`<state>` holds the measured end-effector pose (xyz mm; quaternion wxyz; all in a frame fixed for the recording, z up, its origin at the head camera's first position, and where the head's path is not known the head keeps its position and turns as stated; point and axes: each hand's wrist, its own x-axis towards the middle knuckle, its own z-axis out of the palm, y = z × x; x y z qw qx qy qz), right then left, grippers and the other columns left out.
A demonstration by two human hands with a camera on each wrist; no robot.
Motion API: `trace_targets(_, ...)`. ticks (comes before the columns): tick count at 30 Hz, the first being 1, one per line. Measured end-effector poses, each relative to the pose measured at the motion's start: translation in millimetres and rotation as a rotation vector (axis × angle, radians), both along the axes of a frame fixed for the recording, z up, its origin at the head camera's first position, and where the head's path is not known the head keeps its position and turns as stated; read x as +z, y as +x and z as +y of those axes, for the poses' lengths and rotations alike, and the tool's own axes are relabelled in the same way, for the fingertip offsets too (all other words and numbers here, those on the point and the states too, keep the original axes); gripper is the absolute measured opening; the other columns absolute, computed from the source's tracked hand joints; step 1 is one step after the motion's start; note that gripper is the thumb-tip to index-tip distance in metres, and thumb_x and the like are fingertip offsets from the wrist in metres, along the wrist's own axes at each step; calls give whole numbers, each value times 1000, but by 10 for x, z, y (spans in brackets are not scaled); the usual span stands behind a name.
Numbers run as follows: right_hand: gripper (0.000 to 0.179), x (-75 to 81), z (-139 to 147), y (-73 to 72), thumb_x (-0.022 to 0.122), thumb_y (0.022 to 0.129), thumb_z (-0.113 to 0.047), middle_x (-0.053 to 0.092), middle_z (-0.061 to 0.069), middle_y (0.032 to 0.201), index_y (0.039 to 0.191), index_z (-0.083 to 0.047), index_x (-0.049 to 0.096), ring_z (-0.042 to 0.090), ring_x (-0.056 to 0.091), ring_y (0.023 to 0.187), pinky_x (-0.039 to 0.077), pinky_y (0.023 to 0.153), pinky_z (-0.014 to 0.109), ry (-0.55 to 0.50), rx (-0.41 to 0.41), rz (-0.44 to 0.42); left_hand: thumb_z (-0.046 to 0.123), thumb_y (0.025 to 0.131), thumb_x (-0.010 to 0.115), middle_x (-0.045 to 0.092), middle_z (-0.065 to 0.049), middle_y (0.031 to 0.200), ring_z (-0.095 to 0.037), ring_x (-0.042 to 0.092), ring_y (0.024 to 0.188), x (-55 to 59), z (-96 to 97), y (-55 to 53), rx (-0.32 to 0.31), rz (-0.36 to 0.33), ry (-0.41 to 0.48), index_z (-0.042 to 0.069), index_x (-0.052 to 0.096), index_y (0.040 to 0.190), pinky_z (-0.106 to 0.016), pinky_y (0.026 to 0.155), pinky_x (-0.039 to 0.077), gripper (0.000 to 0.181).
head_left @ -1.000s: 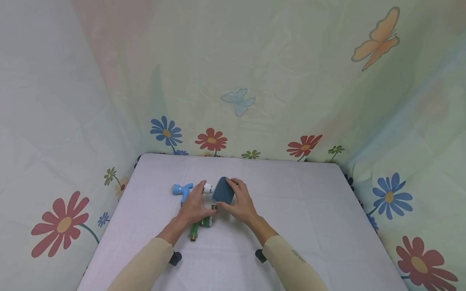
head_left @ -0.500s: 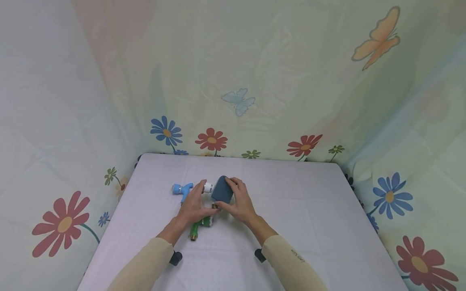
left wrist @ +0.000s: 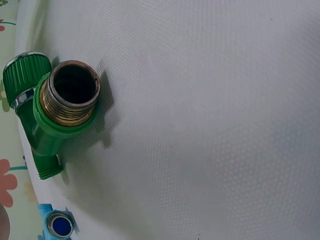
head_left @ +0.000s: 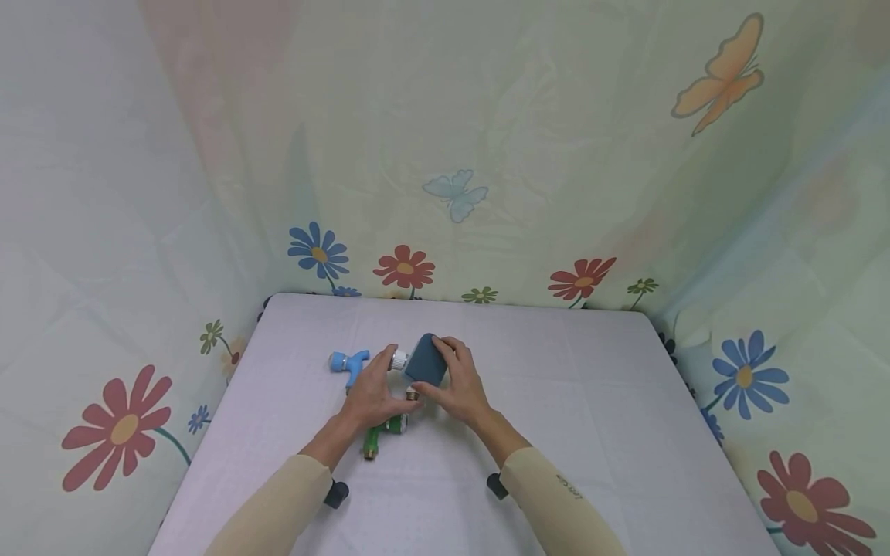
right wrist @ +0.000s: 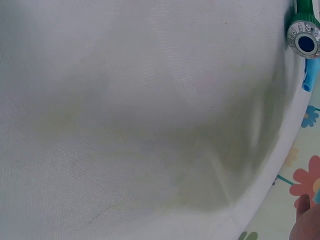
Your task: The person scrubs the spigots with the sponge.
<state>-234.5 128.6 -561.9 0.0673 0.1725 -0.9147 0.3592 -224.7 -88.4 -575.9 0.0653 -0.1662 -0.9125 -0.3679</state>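
On the white table (head_left: 591, 417), at the left, lies a blue tap (head_left: 350, 361). Next, on the near side, comes a green tap (head_left: 371, 442), partly under the left hand (head_left: 371, 398). That hand grips a white tap (head_left: 399, 360), its white knob to the far side and its brass end to the near. Just right, the right hand (head_left: 462, 388) pinches a dark blue pad (head_left: 426, 360) between fingers and thumb; whether the pad touches the white tap I cannot tell.

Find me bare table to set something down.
Free: table between right sleeve and right edge, plus the strip along its back edge. Crowded: centre-left, around the blue tap, green tap, white fitting, dark blue piece, left grip and right grip.
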Motion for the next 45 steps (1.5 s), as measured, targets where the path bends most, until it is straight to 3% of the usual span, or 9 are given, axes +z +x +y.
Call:
trace_targets(13,94,-19,6,-25,82,84,-54,38,12,160,160,-20,39,33,42,146,46,115,55,3,-14,39,57,68,94,53,-18,154,-32,58,137,-11,-5,6,-28,27,1,12,36,158,-52,108,53,116)
trace_targets(22,94,9,9,-51,84,83,-52,40,12,158,160,-20,40,33,43,144,48,113,54,5,-27,53,59,68,93,55,-13,152,-29,62,128,-2,0,27,-28,37,9,13,36,158,-51,103,57,116)
trace_targets(29,94,19,22,-70,84,83,-52,40,12,158,160,-20,40,33,44,143,49,112,55,21,-38,60,61,67,93,54,-16,154,-30,64,124,2,-27,46,-38,5,17,13,37,159,-52,101,57,118)
trace_targets(37,96,31,46,-97,85,82,-54,38,10,160,161,-23,38,32,43,145,47,115,53,33,-60,8,70,64,89,58,-10,150,-26,65,121,4,-50,56,-46,-11,4,17,38,158,-48,99,59,120)
trace_targets(45,96,27,84,-121,84,83,-55,37,9,161,161,-24,38,33,42,145,46,115,54,40,-87,3,68,63,92,62,-6,145,-25,66,121,5,-55,50,-55,-27,10,20,40,157,-47,98,59,118)
